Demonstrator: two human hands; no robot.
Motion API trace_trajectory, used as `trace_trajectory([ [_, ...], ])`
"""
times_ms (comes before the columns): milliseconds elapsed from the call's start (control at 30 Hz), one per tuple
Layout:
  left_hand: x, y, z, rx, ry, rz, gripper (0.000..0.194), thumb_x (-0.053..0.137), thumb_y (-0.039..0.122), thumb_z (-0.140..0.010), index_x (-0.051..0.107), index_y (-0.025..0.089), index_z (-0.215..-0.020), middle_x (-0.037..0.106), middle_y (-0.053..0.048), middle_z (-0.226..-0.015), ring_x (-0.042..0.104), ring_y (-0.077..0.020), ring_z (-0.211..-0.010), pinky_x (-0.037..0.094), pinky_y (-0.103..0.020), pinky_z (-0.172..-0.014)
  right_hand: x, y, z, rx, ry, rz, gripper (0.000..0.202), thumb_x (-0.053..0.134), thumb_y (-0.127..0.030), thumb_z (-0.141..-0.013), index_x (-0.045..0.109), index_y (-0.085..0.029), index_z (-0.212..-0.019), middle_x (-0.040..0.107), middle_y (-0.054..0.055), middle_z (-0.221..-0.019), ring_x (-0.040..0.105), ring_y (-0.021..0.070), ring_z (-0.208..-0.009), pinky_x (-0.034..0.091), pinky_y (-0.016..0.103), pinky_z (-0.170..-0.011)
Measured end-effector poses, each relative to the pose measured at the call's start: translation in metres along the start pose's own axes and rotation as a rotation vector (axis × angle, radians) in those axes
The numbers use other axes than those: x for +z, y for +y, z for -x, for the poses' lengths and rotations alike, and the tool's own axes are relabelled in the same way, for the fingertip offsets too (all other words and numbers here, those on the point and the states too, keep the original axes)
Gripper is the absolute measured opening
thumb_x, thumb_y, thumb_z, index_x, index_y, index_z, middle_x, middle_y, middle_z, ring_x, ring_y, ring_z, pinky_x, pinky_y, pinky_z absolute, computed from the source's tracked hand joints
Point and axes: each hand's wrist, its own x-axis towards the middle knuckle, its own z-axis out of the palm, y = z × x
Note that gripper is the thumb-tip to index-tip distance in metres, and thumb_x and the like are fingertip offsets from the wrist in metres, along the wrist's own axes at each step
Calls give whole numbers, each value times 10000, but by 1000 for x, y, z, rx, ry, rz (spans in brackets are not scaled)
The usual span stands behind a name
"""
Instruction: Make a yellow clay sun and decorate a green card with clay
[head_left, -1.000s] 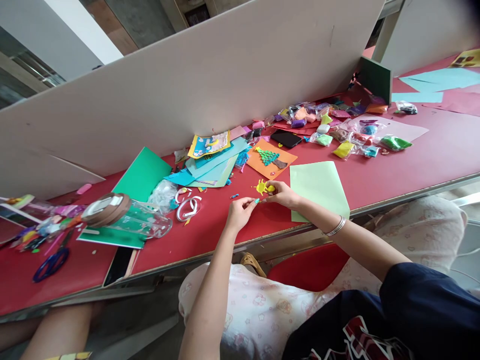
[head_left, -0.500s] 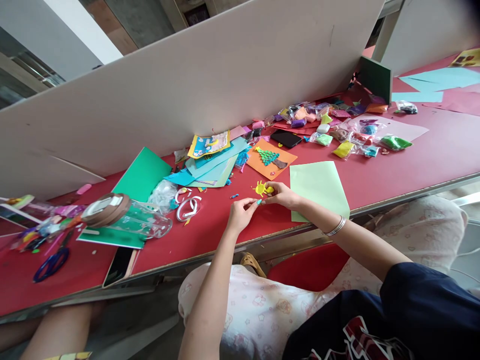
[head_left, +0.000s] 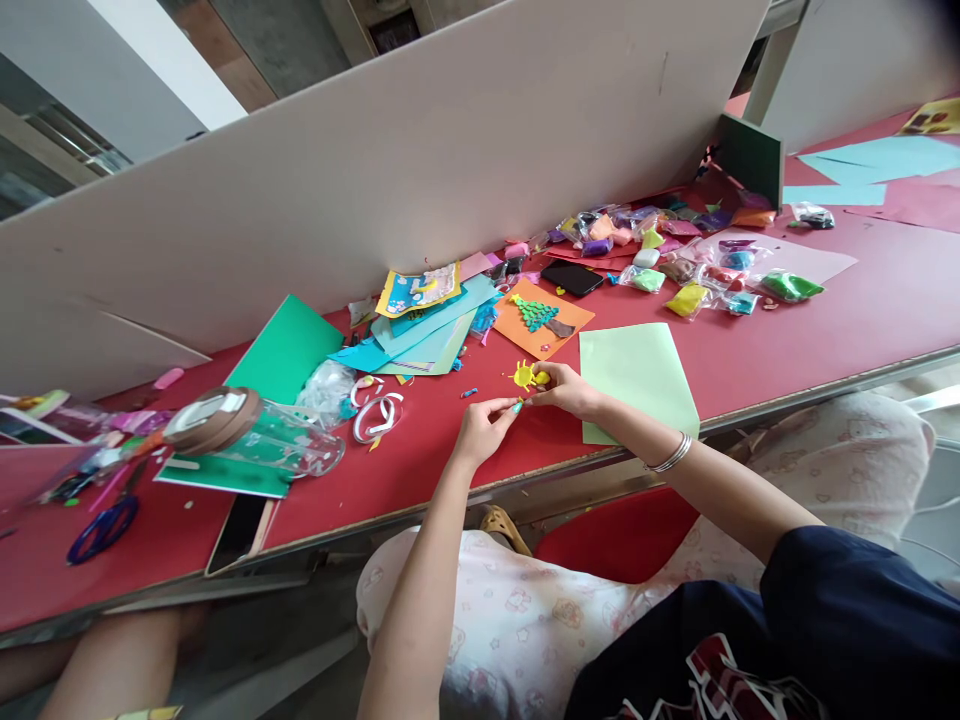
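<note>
Two hands [head_left: 525, 405] nearly meet beside a yellow clay sun [head_left: 523, 375], bagged clay [head_left: 688, 298] beyond.

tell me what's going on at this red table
Two bare hands are working close together over the red table. The right hand has its fingers on a yellow lump, right beside a yellow sun-like shape. The left hand reaches in alongside. Just beyond lies an orange card with a green tree on it.
</note>
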Motion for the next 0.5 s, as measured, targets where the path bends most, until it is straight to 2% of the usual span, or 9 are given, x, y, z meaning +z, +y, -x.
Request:
trace_trajectory([
  [500, 0, 4, 2, -5, 41, -39, 222, 608, 268, -714, 715, 128, -849, 713, -64, -716, 653, -188, -666, 513, -282, -638, 1, -2, 1, 9, 25, 20, 389, 727, -329, -479, 426, -191, -682, 317, -92, -559, 287, 74, -543, 215, 239, -522],
])
